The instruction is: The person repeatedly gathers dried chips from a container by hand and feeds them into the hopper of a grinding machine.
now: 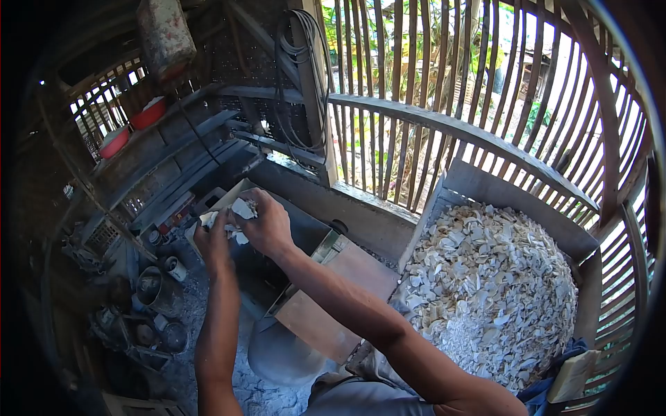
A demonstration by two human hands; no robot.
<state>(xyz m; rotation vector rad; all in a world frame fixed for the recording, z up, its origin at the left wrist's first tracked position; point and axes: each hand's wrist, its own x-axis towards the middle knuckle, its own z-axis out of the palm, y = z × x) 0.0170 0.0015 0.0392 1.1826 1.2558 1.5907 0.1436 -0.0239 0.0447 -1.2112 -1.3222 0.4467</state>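
Both my hands are raised over the dark open box of a machine (260, 270). My right hand (269, 223) is closed around several whitish flat chips (243, 208), which stick out past the fingers. Close beside it, my left hand (214, 244) is closed on similar pale pieces; one white piece (207, 219) shows at its fingertips. More pale pieces show between and just under the hands; I cannot tell whether they are held or loose. The pieces look like those in the large heap (485, 291) at my right.
A wooden-walled bin (520, 208) holds the heap. Brownish boards (326, 315) lie between it and the machine. A metal bucket (158, 291) and clutter stand on the powdery floor at left. Red basins (148, 114) sit on a shelf; a slatted wall (444, 104) closes the far side.
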